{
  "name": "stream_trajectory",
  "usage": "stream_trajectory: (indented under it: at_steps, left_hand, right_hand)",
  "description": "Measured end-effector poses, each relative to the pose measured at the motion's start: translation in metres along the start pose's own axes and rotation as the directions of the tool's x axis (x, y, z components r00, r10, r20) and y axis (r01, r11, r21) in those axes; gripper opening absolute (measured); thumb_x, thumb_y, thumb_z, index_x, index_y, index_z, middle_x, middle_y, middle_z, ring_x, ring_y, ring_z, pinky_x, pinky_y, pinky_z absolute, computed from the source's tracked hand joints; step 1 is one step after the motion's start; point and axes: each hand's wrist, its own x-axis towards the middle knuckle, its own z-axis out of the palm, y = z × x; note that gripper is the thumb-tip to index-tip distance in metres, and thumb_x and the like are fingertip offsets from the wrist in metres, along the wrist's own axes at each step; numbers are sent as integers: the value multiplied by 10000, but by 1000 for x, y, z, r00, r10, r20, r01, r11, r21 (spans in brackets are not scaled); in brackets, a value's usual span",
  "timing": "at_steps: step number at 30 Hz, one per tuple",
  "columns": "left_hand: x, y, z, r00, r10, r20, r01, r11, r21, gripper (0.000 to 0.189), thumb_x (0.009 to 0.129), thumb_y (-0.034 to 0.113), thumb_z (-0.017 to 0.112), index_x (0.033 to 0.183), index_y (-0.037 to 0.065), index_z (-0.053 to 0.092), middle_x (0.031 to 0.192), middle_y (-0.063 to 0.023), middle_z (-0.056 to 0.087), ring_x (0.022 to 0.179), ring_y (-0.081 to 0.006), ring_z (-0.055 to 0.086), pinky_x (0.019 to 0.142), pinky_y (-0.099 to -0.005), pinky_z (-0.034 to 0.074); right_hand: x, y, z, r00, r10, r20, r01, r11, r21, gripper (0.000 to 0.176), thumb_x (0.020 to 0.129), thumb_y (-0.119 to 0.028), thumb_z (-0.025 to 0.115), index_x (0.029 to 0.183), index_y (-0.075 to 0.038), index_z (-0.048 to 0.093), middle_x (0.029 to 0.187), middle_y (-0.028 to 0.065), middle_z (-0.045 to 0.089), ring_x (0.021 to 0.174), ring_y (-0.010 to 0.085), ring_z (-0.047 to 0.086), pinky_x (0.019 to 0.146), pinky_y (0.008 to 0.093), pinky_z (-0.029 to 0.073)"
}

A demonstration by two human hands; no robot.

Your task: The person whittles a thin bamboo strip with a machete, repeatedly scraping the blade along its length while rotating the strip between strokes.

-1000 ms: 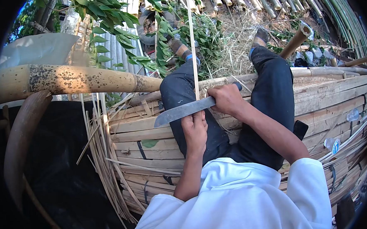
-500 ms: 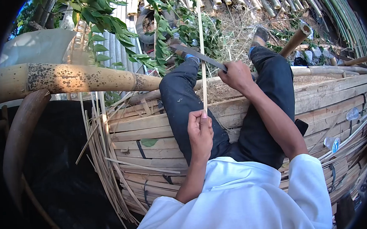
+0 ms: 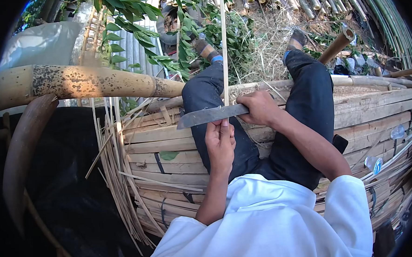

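Between the thumb and fingers of my left hand [image 3: 221, 144] is the near end of a long, thin bamboo strip [image 3: 224, 53], which runs away from me between my legs. My right hand [image 3: 260, 108] is wrapped round the handle of a machete [image 3: 210, 115]; the fist hides most of that handle. The wide grey blade lies crosswise over the strip, just beyond my left fingertips, its tip pointing left over my thigh. Small pale shavings show along the blade's upper edge.
I sit on stacked bamboo slats [image 3: 165, 147]. A thick bamboo pole [image 3: 106, 84] crosses at left, near a bundle of thin strips [image 3: 125, 193]. Plastic cups [image 3: 372, 162] and a phone [image 3: 340, 143] lie at right. Leafy branches [image 3: 135, 27] hang ahead; cut poles [image 3: 302, 0] lie beyond.
My right hand has drawn the machete along the strip toward me, from near my far foot to my left fingertips. My left hand keeps its hold, slightly lower and further left.
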Motion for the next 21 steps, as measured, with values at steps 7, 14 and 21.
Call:
stream_trajectory:
  at_steps: [7,14,21]
  left_hand:
    - [0,8,2,1000,-6,15,5,999,53,119,982,188,470,969,70,461,693,22,439,469,9,291,380,-149,209]
    - [-21,-6,1,997,-26,71,21,997,79,158,986,199,460,966,43,452,694,12,446,483,10,305,389,-160,229]
    - [-10,1,-13,997,-60,58,56,996,64,151,988,201,457,968,52,445,692,15,442,474,7,307,381,-160,226]
  right_hand:
    - [10,14,-8,995,92,-38,-96,988,-124,185,591,-168,679,755,-113,610,664,106,614,639,319,623,582,442,486]
    - [36,50,-36,869,465,-172,-478,877,-45,176,731,-245,622,777,-78,655,624,156,611,625,348,622,625,455,504]
    - [16,19,-9,995,51,87,-44,996,-77,171,696,-251,647,745,-87,655,633,151,614,638,355,622,614,455,501]
